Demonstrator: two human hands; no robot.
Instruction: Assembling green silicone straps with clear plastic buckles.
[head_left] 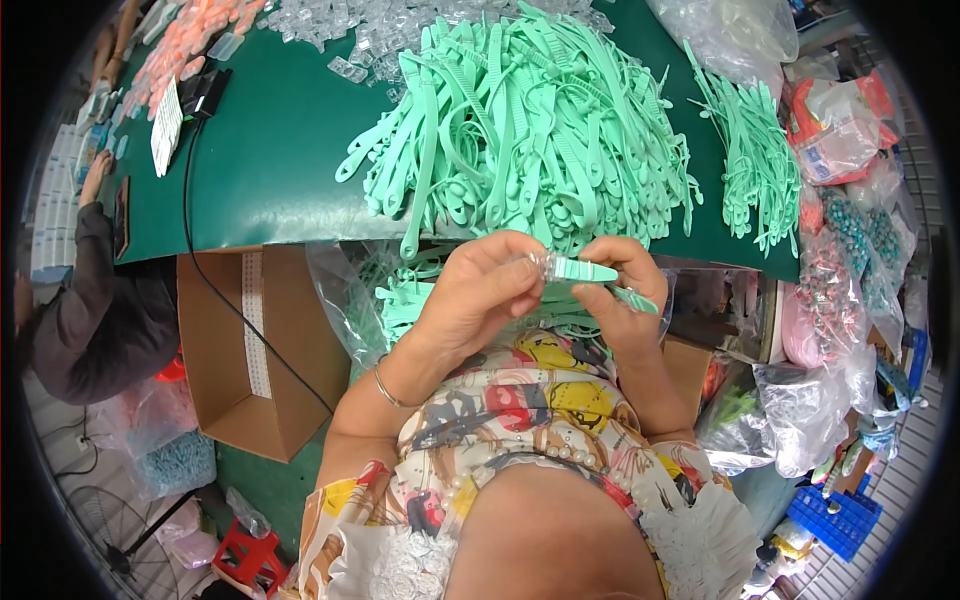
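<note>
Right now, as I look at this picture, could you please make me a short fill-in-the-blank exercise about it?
1. The strap between the left hand and the right hand is ____ in colour.
2. The bracelet sits on the ____ wrist.
3. On the table, the small strap heap lies to the ____ of the big strap heap.
Missing words: green; left; right.

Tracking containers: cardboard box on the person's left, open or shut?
Open: the cardboard box shows its inner walls, with no flaps closed across its mouth.
</note>
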